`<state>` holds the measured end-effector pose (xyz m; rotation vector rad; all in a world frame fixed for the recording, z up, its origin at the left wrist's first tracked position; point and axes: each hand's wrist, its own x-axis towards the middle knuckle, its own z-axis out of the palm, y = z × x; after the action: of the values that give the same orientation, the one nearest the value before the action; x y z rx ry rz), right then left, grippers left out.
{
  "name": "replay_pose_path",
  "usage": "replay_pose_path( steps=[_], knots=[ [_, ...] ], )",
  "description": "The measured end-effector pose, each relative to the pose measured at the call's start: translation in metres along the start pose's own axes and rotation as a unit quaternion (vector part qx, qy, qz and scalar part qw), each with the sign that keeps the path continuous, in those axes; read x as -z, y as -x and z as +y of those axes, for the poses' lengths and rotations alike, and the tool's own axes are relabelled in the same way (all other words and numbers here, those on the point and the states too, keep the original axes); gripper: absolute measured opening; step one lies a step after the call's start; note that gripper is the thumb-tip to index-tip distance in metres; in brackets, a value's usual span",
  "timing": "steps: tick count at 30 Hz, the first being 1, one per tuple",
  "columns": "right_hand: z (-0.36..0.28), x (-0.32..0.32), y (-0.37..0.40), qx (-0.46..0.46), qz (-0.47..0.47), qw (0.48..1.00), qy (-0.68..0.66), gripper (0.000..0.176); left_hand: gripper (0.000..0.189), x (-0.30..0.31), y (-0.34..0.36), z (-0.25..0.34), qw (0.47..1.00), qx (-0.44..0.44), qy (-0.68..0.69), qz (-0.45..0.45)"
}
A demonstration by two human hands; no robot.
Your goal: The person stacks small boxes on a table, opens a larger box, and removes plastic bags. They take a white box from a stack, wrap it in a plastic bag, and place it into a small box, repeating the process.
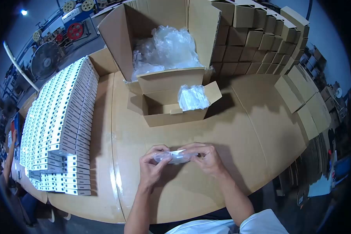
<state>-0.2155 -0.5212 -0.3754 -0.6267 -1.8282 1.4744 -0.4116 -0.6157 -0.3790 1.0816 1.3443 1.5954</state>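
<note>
Between my two hands, above the cardboard-covered table (183, 210), is a small item in clear plastic wrap (177, 156). My left hand (153, 165) pinches its left end. The right end is held by the fingers of my right hand (207, 159). What lies inside the wrap is hard to make out. Just beyond my hands stands an open small carton (177, 119), with one plastic-wrapped bundle (193, 97) at its right side. Behind it, a large open carton (121, 43) holds a heap of clear plastic bags (167, 46).
White printed boxes (70, 117) are stacked in tall rows on the left. Brown cartons (257, 43) are piled at the back right, and an open-flapped carton (304, 101) lies at the right edge. Another person's arm (9, 156) shows at the far left.
</note>
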Motion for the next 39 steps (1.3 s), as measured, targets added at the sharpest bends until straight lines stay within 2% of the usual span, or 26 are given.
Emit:
replay_pose_path(
  steps=[3,4,7,8,13,16,19,20,22,23,24,25,28,29,30,31,32,35,39],
  knots=[
    [-0.003,-0.003,0.002,0.004,0.019,1.0,0.006,0.018,0.011,0.01,0.0,0.004,0.995,-0.075,-0.059,-0.01],
    [-0.004,-0.006,0.002,0.006,0.032,0.999,0.01,0.018,0.018,0.007,0.002,0.009,0.999,-0.029,-0.043,0.008],
    [-0.004,-0.018,0.003,-0.044,0.103,0.992,-0.066,0.017,0.028,-0.006,0.004,0.002,0.996,0.004,0.038,0.078],
    [0.0,-0.019,0.004,-0.053,0.123,0.988,-0.079,0.017,0.037,-0.009,0.003,0.0,0.995,-0.003,0.045,0.089],
    [0.002,-0.027,0.003,-0.075,0.213,0.965,-0.136,0.024,0.036,-0.013,-0.003,0.001,0.994,0.005,0.067,0.091],
    [-0.012,-0.012,-0.006,0.128,0.156,0.977,-0.069,0.025,0.035,-0.01,-0.006,-0.007,0.992,0.006,0.085,0.089],
    [-0.011,0.008,-0.002,0.075,-0.041,0.996,0.033,0.029,0.034,-0.01,-0.007,-0.007,0.992,0.0,0.089,0.087],
    [-0.021,0.001,-0.001,0.016,-0.011,0.999,0.043,0.033,0.034,-0.009,-0.007,-0.007,0.993,0.001,0.082,0.085],
    [-0.007,-0.001,0.0,0.006,0.005,0.997,0.082,0.036,0.03,-0.009,-0.006,-0.004,0.993,0.005,0.084,0.077],
    [-0.003,-0.003,-0.001,0.002,0.013,0.995,0.101,0.037,0.027,-0.01,-0.005,-0.001,0.993,0.015,0.084,0.084],
    [-0.003,-0.004,-0.004,0.054,0.032,0.991,0.12,0.038,0.024,-0.011,-0.005,0.001,0.992,0.025,0.084,0.09],
    [-0.002,-0.003,-0.004,0.046,0.029,0.99,0.132,0.037,0.021,-0.012,-0.005,0.003,0.991,0.034,0.084,0.097],
    [0.001,0.0,-0.002,0.005,0.019,0.986,0.165,0.036,0.026,-0.02,-0.007,0.006,0.982,-0.073,0.077,0.154],
    [-0.002,0.0,-0.002,-0.02,0.016,0.985,0.172,0.036,0.029,-0.015,-0.006,0.009,0.971,-0.178,-0.087,0.135],
    [-0.004,0.001,-0.001,-0.046,0.013,0.983,0.179,0.036,0.034,-0.005,-0.004,0.014,0.922,-0.276,-0.247,0.111],
    [-0.006,0.001,-0.001,-0.047,0.014,0.984,0.17,0.036,0.039,-0.001,-0.001,0.02,0.839,-0.364,-0.396,0.081],
    [-0.009,0.001,-0.001,-0.049,0.015,0.986,0.161,0.036,0.046,-0.001,0.006,0.03,0.843,-0.323,-0.43,0.019],
    [-0.004,0.001,0.002,0.0,0.031,0.985,0.168,0.037,0.049,-0.005,0.009,0.028,0.851,-0.266,-0.452,-0.014],
    [-0.028,-0.007,-0.007,0.106,0.046,0.978,0.172,0.038,0.045,-0.002,0.007,0.032,0.937,-0.164,-0.309,-0.004]
  ],
)
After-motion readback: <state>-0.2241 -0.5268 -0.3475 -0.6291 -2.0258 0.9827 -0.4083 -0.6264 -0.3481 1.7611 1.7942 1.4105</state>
